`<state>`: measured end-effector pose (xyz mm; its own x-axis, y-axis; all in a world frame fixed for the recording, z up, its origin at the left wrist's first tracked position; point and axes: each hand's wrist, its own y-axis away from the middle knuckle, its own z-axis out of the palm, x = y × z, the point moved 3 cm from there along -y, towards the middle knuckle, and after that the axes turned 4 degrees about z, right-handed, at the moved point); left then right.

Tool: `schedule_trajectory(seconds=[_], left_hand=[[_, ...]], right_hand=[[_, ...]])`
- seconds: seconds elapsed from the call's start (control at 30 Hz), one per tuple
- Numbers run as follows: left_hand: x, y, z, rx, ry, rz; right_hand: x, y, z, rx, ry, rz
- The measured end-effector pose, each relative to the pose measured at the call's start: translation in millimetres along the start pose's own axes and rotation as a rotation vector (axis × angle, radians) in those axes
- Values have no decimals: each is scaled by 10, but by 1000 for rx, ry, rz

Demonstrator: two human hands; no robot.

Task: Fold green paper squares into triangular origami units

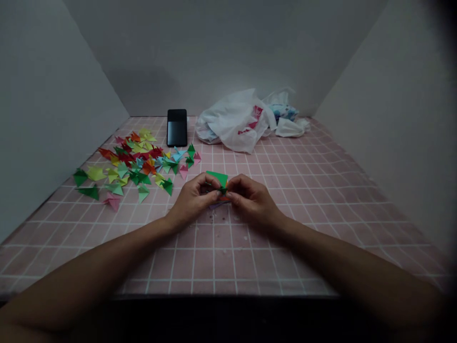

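My left hand and my right hand meet at the middle of the table. Thumb and fingertips of both pinch a small dark green folded paper, partly covered by the fingers. Beneath and just behind it lies a stack of square coloured paper with a bright green sheet on top. Orange and purple edges peek out lower in the stack. Off to the left spreads a loose group of folded paper cranes in red, orange, yellow, green, blue and pink.
A black phone leans upright at the back. Right of it sit a crumpled white plastic bag with red print and a blue-and-white packet. The table wears a pink checked cloth. Pale walls enclose the left, back and right.
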<state>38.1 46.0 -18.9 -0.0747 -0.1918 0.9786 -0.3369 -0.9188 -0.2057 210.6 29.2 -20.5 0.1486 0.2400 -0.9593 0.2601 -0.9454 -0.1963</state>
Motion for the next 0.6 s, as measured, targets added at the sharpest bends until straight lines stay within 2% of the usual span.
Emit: schedule_trajectory(seconds=[0.2,0.6], left_hand=[[4,35,48,-43,53,-50],[10,60,45,10,31,-51]], right_hand=[[37,-4,-14,46,30,5],[54,-5,-21,72,-18,-4]])
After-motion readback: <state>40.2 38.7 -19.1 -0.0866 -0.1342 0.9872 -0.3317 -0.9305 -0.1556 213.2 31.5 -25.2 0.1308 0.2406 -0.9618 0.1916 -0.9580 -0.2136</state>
